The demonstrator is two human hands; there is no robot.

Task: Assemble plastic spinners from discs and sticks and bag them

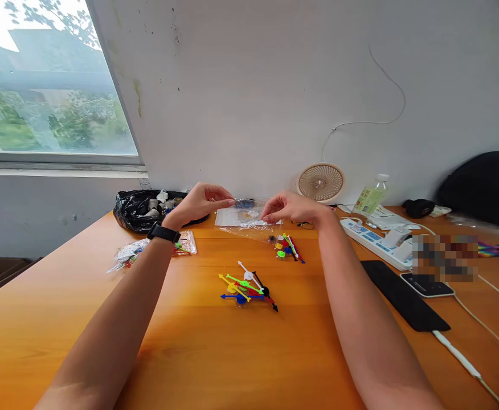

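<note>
A clear plastic bag (241, 230) is stretched between my hands near the back of the table. My left hand (203, 200), with a black watch band on the wrist, pinches its left side. At the opposite side, the fingers of my right hand (291, 207) are closed on the bag. Closer to me lies a heap of coloured arrow spinners (244, 287) in white, green, yellow, blue and black. Beside my right wrist is a smaller group of loose arrows and round bases (290, 248). Packed bags of coloured parts (130, 254) rest by my left forearm.
A black plastic bag (130, 212) full of scraps sits back left. Along the right stand a small round fan (320, 182), a bottle (371, 196), a power strip (375, 242) with plugs, a black flat strip (403, 296), a phone (428, 286) and white cables.
</note>
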